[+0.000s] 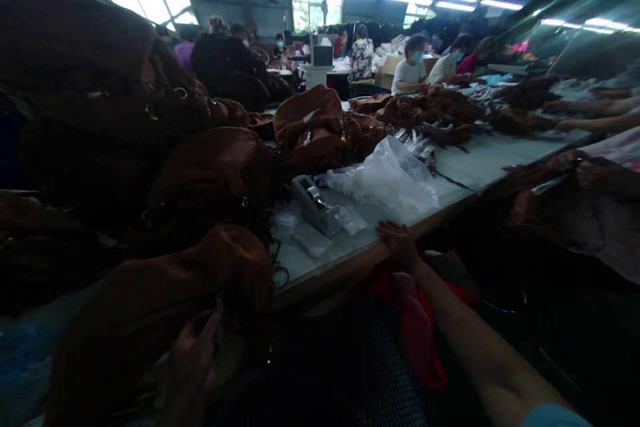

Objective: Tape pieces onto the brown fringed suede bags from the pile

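Observation:
My left hand [194, 355] is at the lower left, its thumb and fingers pinched on a small pale tag [219, 320] against the front of a brown bag [170, 307]. The bag rests at the near end of the table. My right hand [397, 242] lies at the table's wooden edge, fingers spread and holding nothing. Between the hands, a grey tape dispenser [316, 205] stands on the table, with small clear plastic packets [311, 239] beside it.
More brown bags [210, 170] are heaped on the left and along the white table [463, 167]. A clear plastic bag [390, 177] lies beyond the dispenser. Another person's hands [593, 170] hold dark brown material at the right. Several people work farther back.

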### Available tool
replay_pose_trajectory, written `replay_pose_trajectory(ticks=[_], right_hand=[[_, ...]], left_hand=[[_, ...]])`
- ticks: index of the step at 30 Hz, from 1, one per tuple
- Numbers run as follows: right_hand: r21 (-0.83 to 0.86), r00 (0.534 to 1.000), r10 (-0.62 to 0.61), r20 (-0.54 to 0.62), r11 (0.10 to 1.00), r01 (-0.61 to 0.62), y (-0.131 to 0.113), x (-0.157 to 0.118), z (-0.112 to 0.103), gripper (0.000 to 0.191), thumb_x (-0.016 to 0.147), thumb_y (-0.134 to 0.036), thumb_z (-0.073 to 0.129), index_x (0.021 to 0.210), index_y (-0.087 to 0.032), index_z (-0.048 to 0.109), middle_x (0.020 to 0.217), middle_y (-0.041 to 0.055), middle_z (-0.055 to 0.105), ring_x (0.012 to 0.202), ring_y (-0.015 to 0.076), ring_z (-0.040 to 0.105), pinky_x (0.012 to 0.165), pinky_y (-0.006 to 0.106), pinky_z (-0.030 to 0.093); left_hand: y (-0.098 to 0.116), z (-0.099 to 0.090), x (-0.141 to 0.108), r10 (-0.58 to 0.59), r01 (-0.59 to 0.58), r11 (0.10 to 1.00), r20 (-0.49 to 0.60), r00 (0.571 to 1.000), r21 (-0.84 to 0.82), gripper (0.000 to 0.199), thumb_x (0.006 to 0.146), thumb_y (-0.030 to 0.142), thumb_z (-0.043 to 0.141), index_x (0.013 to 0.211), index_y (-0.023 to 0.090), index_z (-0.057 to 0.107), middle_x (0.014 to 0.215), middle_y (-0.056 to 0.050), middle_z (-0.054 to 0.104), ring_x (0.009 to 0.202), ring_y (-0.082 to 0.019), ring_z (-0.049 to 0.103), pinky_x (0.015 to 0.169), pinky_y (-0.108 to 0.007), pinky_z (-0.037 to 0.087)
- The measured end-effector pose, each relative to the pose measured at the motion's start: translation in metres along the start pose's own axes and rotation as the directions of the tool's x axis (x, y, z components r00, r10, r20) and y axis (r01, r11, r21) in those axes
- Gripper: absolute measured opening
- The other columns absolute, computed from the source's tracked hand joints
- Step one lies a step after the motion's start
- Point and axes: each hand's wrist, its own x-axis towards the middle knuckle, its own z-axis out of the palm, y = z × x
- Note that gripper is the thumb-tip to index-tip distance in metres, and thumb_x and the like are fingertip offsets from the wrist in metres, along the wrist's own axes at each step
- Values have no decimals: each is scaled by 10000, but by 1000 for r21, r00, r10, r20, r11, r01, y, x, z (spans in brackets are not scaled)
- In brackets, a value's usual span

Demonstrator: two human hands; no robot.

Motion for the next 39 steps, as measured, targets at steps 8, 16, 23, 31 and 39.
replay_pose_trajectory(ticks=[8, 16, 23, 31, 39], right_hand=[[431, 930, 366, -40, 846, -315, -1, 17, -9, 503, 869, -456, 329, 1251, -163, 477, 1082, 111, 647, 1077, 212, 555, 924, 374, 404], [603, 937, 348, -32, 754, -259, -76, 66, -30, 337, 714, -468, 567, 790, -154, 663, 799, 74, 683, 755, 191, 602, 705, 281, 443], [622, 870, 360, 337, 608, -493, -124, 96, -15, 282, 631, -429, 644, 631, -147, 637, 630, 28, 616, 560, 107, 490, 535, 222, 376], [613, 753, 423, 504, 439, -657, -125, 81, -2, 349, 647, -499, 647, 698, -154, 632, 787, 45, 651, 565, 78, 499, 517, 204, 379], [682, 735, 332, 591, 281, -675, -133, 87, -2, 395, 522, -480, 748, 635, -147, 569, 522, -37, 508, 391, 32, 351, 384, 184, 260]], left_hand=[[6, 2, -6, -1, 1, 999, -4, 1000, 36, 351, 434, 296, 692, 736, 162, 574, 642, 12, 592, 586, -126, 545, 550, -250, 420], [-4, -1, -2, 10, -8, 999, 32, 999, -51, 493, 363, 370, 744, 770, 157, 563, 675, 6, 598, 629, -132, 549, 598, -265, 428], [-6, -1, -2, 76, -73, 995, 48, 996, -63, 501, 382, 420, 768, 753, 145, 576, 683, -2, 599, 643, -132, 543, 618, -267, 418], [-8, -2, -2, 84, -82, 996, 66, 994, -20, 493, 413, 436, 763, 764, 139, 585, 698, -17, 611, 653, -149, 553, 614, -280, 416], [0, 1, -11, 61, -58, 996, 48, 997, -67, 468, 378, 404, 752, 724, 150, 567, 627, -3, 593, 583, -146, 546, 547, -268, 418]])
